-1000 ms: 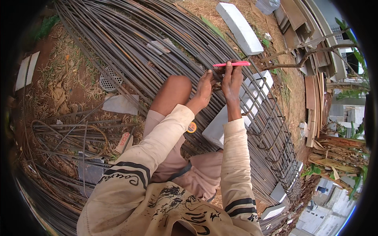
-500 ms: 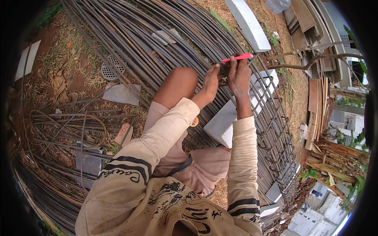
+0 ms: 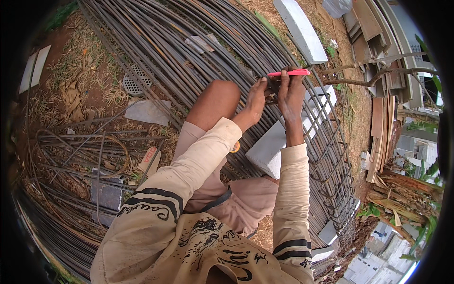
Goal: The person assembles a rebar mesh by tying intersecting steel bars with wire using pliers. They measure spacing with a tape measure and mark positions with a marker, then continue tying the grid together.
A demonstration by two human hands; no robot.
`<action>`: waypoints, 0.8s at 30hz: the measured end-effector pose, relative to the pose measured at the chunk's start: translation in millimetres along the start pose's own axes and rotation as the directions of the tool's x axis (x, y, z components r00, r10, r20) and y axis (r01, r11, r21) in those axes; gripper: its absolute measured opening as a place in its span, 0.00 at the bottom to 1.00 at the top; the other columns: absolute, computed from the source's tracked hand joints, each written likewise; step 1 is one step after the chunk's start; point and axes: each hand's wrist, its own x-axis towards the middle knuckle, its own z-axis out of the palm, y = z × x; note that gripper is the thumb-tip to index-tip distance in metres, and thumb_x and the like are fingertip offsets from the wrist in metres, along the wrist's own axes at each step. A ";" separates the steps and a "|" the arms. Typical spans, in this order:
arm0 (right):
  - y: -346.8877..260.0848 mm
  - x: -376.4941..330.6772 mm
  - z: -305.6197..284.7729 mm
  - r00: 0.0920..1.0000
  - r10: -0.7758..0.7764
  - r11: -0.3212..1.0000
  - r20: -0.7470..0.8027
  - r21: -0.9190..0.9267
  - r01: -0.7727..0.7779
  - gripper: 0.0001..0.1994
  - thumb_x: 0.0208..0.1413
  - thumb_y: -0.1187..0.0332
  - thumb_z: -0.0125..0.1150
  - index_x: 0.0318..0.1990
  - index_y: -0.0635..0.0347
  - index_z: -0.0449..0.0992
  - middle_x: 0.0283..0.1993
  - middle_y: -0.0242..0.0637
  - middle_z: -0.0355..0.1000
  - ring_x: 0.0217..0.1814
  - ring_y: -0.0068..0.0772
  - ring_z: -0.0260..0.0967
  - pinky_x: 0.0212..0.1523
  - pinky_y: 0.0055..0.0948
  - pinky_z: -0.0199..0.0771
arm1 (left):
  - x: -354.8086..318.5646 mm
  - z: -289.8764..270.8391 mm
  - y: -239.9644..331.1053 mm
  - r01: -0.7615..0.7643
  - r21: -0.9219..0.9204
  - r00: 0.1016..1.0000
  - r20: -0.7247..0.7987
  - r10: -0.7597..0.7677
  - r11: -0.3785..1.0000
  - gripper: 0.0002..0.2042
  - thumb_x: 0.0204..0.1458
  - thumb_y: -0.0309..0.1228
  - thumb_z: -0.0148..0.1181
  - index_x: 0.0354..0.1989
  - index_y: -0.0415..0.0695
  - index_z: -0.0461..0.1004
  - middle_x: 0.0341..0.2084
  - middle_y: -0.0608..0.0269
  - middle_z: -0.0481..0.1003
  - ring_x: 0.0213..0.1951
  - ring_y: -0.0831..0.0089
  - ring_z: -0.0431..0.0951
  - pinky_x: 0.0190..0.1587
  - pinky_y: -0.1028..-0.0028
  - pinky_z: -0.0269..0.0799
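My right hand (image 3: 290, 100) is closed around a slim, bright pink pen-shaped thing (image 3: 289, 72), its thumb lying across it. The pink thing lies almost level over the bars, its thin end pointing left. My left hand (image 3: 254, 103) is close beside it, fingers together and bent at the steel rods; what they hold, if anything, is hidden. Under and around both hands is a rebar cage (image 3: 326, 156) of long dark rods with square stirrups. It passes over a white block (image 3: 267, 150) just below my hands.
A thick bed of loose steel rods (image 3: 156, 42) runs to the upper left, with another white block (image 3: 302, 32) at the far end. Bent rods (image 3: 75, 151) lie tangled at left. Boards (image 3: 378, 128) and a branch (image 3: 373, 78) are at right. My bent knee (image 3: 218, 97) is beside my left hand.
The pink thing has turned to lie more level and shifted slightly right and down in the view, along with my right hand. My left hand stays almost in place by the rods.
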 end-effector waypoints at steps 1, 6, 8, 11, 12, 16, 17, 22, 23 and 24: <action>1.5 -0.6 -1.9 1.000 -0.026 0.999 0.018 -0.032 0.027 0.12 0.72 0.65 0.52 0.50 0.67 0.72 0.34 0.51 0.80 0.38 0.53 0.82 0.40 0.45 0.78 | -2.3 2.6 -0.4 0.007 0.001 1.000 -0.013 -0.007 1.000 0.18 0.73 0.47 0.41 0.58 0.51 0.71 0.43 0.71 0.76 0.43 0.78 0.75 0.41 0.72 0.68; -4.6 3.6 3.7 1.000 -0.024 0.995 0.013 -0.093 0.025 0.12 0.73 0.64 0.51 0.49 0.65 0.72 0.34 0.50 0.81 0.37 0.49 0.83 0.39 0.41 0.80 | 0.9 -5.1 1.5 -0.015 -0.007 1.000 0.026 0.015 1.000 0.18 0.73 0.47 0.41 0.59 0.51 0.71 0.44 0.71 0.77 0.43 0.78 0.75 0.42 0.71 0.68; -3.8 2.0 1.1 1.000 -0.020 0.998 0.022 -0.063 0.021 0.12 0.73 0.64 0.51 0.49 0.65 0.72 0.34 0.50 0.81 0.38 0.48 0.83 0.39 0.40 0.80 | 1.2 -1.5 2.6 0.001 -0.011 1.000 0.002 -0.001 1.000 0.18 0.73 0.46 0.40 0.59 0.51 0.72 0.45 0.70 0.77 0.43 0.78 0.75 0.42 0.71 0.68; -3.1 2.0 0.2 0.999 0.010 0.999 0.049 -0.052 -0.008 0.11 0.72 0.65 0.52 0.49 0.66 0.71 0.34 0.51 0.81 0.38 0.51 0.82 0.39 0.43 0.78 | -2.2 5.7 6.3 0.008 -0.019 1.000 -0.017 -0.008 1.000 0.18 0.73 0.45 0.40 0.57 0.51 0.72 0.44 0.70 0.77 0.42 0.78 0.75 0.42 0.72 0.69; -3.5 1.7 -0.1 0.998 0.025 0.998 0.060 -0.056 -0.021 0.11 0.71 0.66 0.52 0.49 0.67 0.71 0.34 0.52 0.80 0.38 0.53 0.82 0.40 0.45 0.78 | -2.6 3.3 6.8 0.006 -0.015 1.000 -0.004 -0.006 1.000 0.17 0.73 0.45 0.40 0.57 0.51 0.72 0.43 0.70 0.77 0.42 0.78 0.75 0.41 0.72 0.70; -2.8 4.8 4.6 0.992 0.092 0.996 -0.082 0.018 -0.091 0.11 0.72 0.66 0.52 0.50 0.67 0.71 0.36 0.50 0.81 0.39 0.48 0.82 0.40 0.42 0.79 | -1.8 2.1 4.4 -0.020 -0.012 0.999 -0.025 0.020 1.000 0.15 0.73 0.43 0.41 0.54 0.51 0.73 0.41 0.69 0.77 0.40 0.77 0.75 0.40 0.72 0.71; 2.0 7.0 4.2 0.988 0.093 0.996 -0.123 0.024 -0.090 0.12 0.72 0.66 0.52 0.50 0.68 0.72 0.36 0.50 0.81 0.38 0.45 0.82 0.40 0.39 0.79 | -0.4 2.5 4.2 -0.011 -0.020 1.000 -0.012 0.011 1.000 0.15 0.73 0.43 0.41 0.53 0.50 0.73 0.41 0.69 0.77 0.40 0.77 0.75 0.41 0.72 0.72; 14.7 16.4 1.6 0.965 0.000 0.997 -0.263 -0.073 -0.020 0.13 0.73 0.65 0.52 0.50 0.70 0.72 0.37 0.48 0.80 0.39 0.41 0.80 0.44 0.38 0.77 | 5.3 -4.3 -1.2 -0.017 -0.010 1.000 0.019 0.017 1.000 0.15 0.74 0.43 0.40 0.49 0.49 0.72 0.39 0.67 0.76 0.39 0.76 0.74 0.43 0.71 0.76; 15.1 17.4 2.2 0.965 -0.001 0.997 -0.264 -0.079 -0.021 0.13 0.73 0.65 0.52 0.50 0.70 0.72 0.37 0.48 0.80 0.39 0.42 0.80 0.43 0.39 0.77 | 5.6 -5.1 -1.6 -0.020 -0.017 0.999 0.027 0.021 1.000 0.15 0.74 0.43 0.40 0.49 0.49 0.72 0.39 0.67 0.76 0.38 0.76 0.74 0.43 0.70 0.76; 17.7 18.5 2.9 0.964 0.000 0.996 -0.267 -0.086 -0.023 0.14 0.73 0.65 0.52 0.50 0.70 0.72 0.37 0.48 0.80 0.39 0.42 0.80 0.43 0.39 0.77 | 5.4 -4.5 -1.4 -0.029 -0.019 0.999 0.030 0.030 0.999 0.15 0.74 0.43 0.40 0.49 0.49 0.72 0.39 0.67 0.76 0.38 0.76 0.74 0.42 0.70 0.77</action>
